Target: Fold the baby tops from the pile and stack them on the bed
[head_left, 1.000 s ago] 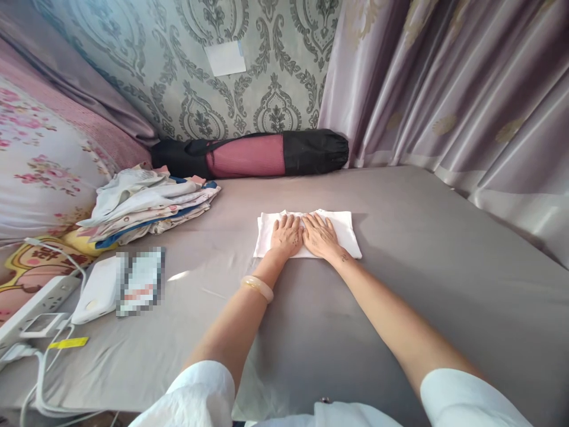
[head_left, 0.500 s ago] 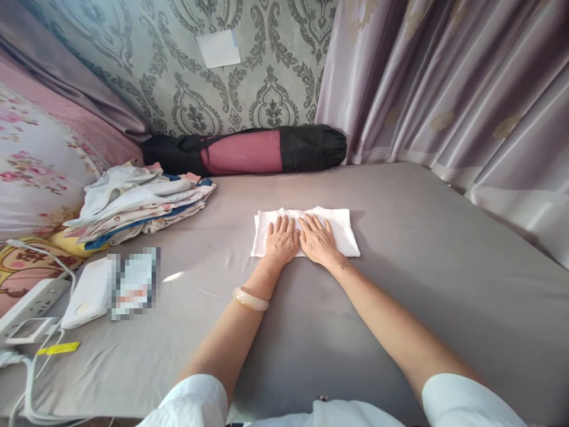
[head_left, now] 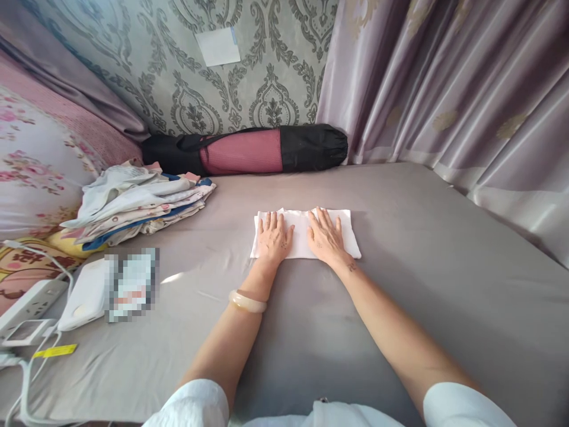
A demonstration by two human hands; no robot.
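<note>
A folded white cloth (head_left: 301,237), which looks like a garment, lies flat as a wide rectangle on the grey bed sheet (head_left: 302,332). My left hand (head_left: 273,238) rests palm down on its left half, fingers stretched out and pointing away from me. On the right half lies my right hand (head_left: 328,236), also flat with its fingers slightly spread. A strip of bare cloth shows between the two hands. Neither hand grips anything. A pale bangle (head_left: 248,301) sits on my left forearm.
A pile of folded clothes (head_left: 146,201) lies to the left, beside a floral pillow (head_left: 33,160). A rolled mat in a black bag (head_left: 242,151) lies along the wall. At the left edge are a power strip (head_left: 33,305), a white device (head_left: 88,296) and cables. Curtains (head_left: 444,89) hang on the right.
My hands have slid apart over the cloth, the left one to the left and the right one to the right. The cloth stays almost where it was.
</note>
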